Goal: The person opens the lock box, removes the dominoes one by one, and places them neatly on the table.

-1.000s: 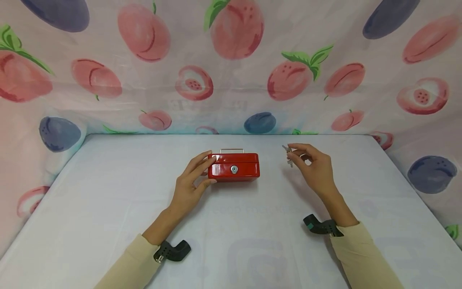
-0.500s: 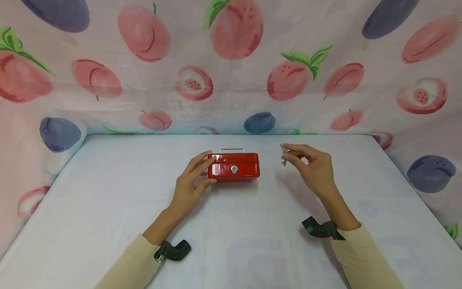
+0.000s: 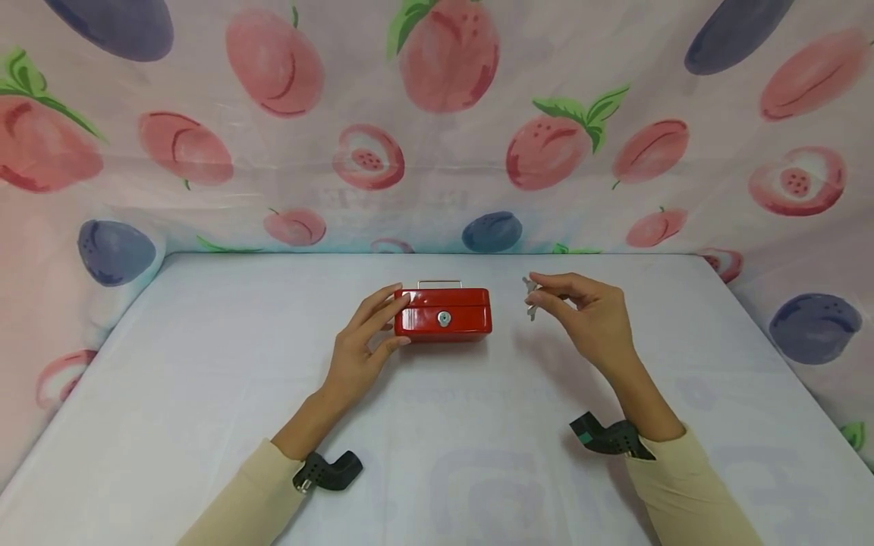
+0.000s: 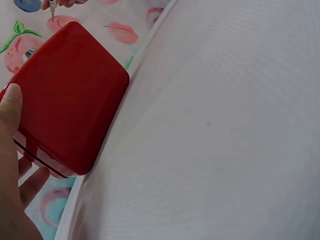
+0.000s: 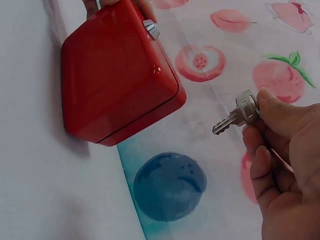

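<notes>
A small red cash box (image 3: 442, 324) stands on the white-covered table with its lid down. Its wire handle (image 3: 439, 283) is raised, and a round silver lock (image 3: 444, 318) sits on the front. My left hand (image 3: 355, 356) grips the box's left end, thumb (image 4: 11, 102) at the front and fingers over the lid and side. To the right, my right hand (image 3: 590, 315) pinches small silver keys (image 3: 529, 298) above the table, apart from the box. In the right wrist view one toothed key (image 5: 240, 113) points toward the box; part of its ring is hidden by the fingers.
The white tablecloth (image 3: 437, 440) spreads around the box and both forearms. Behind it rises a pink fruit-print cloth (image 3: 437, 205). Each wrist wears a black camera mount, the left one (image 3: 328, 470) and the right one (image 3: 611, 434) both close above the table.
My right hand has moved a little left, bringing the keys closer to the cash box and turning them more upright. My left hand and the box have stayed in place.
</notes>
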Action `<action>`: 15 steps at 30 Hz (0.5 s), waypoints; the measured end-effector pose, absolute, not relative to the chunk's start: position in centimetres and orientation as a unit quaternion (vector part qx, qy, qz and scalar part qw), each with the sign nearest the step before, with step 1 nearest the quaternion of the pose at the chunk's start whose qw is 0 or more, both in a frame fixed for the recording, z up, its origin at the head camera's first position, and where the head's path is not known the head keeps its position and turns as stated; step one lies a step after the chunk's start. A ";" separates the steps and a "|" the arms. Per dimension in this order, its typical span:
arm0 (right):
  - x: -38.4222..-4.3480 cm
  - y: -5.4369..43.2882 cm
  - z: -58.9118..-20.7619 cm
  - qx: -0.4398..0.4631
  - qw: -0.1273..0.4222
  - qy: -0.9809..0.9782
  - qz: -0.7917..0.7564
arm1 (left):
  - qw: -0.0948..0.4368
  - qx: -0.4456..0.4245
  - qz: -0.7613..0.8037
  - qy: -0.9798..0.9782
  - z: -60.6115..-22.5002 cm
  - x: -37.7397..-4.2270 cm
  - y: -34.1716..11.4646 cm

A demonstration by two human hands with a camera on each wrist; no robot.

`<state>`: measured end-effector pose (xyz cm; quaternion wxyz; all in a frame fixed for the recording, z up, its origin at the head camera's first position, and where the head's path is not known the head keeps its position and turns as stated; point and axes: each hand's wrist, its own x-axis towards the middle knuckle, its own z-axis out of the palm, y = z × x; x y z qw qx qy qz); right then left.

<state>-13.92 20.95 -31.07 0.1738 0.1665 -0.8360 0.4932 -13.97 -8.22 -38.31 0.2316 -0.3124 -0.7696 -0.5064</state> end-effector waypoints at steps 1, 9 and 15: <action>-13.9 21.0 -31.1 0.165 0.169 -0.838 0.491 | 0.231 -0.312 -0.507 -0.769 -38.3 -14.0 -8.2; -15.4 21.2 -32.0 0.184 0.133 -0.860 0.457 | 0.233 -0.314 -0.513 -0.764 -38.6 -14.2 -8.2; -15.9 20.0 -30.8 0.207 0.116 -0.866 0.440 | 0.235 -0.309 -0.516 -0.763 -38.6 -14.2 -8.4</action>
